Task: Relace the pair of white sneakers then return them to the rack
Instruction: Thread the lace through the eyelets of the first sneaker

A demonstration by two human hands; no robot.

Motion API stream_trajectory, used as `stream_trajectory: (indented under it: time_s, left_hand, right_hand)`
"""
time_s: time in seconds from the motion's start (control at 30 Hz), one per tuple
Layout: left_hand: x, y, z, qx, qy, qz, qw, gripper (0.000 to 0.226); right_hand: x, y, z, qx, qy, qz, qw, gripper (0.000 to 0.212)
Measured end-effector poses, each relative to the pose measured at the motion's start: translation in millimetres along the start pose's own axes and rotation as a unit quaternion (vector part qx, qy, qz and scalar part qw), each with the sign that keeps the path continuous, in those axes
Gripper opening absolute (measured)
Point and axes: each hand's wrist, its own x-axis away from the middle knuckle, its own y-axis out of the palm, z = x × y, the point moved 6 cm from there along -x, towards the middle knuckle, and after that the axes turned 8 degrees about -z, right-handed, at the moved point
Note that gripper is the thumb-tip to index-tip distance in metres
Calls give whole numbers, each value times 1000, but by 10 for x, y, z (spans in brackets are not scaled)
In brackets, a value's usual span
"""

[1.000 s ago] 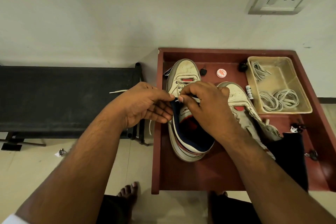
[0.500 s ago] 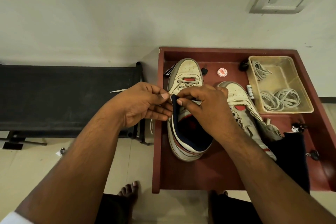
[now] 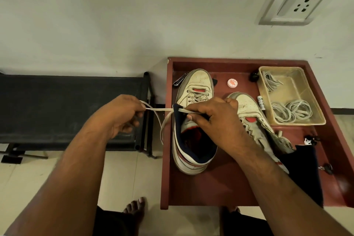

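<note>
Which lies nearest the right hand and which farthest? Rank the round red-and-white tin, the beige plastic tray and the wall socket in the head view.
From the right hand:
1. Round red-and-white tin, just beyond the hand on the red table.
2. Beige plastic tray, at the table's right side.
3. Wall socket, high on the wall, upper right.

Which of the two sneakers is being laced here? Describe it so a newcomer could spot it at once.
Find the red-brown tray against the wall. Two white sneakers lie in it; the one being laced sits nearer the tray's left edge. Unlike the other sneaker, its navy lining faces the camera and a lace runs from it to the left hand.
</note>
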Motion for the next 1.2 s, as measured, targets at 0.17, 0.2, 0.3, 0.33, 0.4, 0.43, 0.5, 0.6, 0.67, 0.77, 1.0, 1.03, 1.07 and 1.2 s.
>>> stream_trajectory:
  time_s: [0.17,0.2,0.3,0.33,0.4,0.43,0.5,0.6,0.67,0.77,1.0,1.03,1.07,1.2]
  left_hand:
    - [-64,-169,31,-266,0,114,957,16]
    - [-49,-147,129,-301,49,142,942,16]
    - [68,132,381,-169,190,47,966,19]
    - [113,281,423,-103,198,-39,974,19]
    - [181,485,455,-64,196,-145,968,18]
    - [190,516,454,-67,198,-156,965,16]
    - [146,441,434,-82,189,-119,971,12]
    - [50,31,300,-90,136,47,985,5]
    - [64,-390,180,-95,105,234,962,9]
    - [148,-543,160,-147,116,344,920,20]
    - [113,439,476,-63,225,-133,963,27]
    - [112,431,467,-74,221,-129,964,20]
    - [105,390,456,-75,215,-119,966,14]
    - [39,-219,296,-78,154,65,983,3]
  right_hand:
    - [10,-4,15,-1,2,12,1000,20]
    - [13,-11,20,-2,3,17,1000,21]
    - [13,-10,26,2,5,23,1000,23]
    - [14,-5,29,4,4,24,1000,23]
    - [17,1,37,12,3,25,1000,22]
    - [17,4,38,17,3,25,1000,23]
    - [17,4,39,19,2,24,1000,23]
    - [11,4,33,19,1,15,1000,22]
    - [15,3,32,22,0,15,1000,22]
    - [13,-5,34,20,4,19,1000,25]
    - [15,1,50,20,4,25,999,25]
    - [14,-2,48,21,4,25,999,24]
    - [12,1,49,22,4,23,999,22]
    - [5,10,49,16,6,14,1000,21]
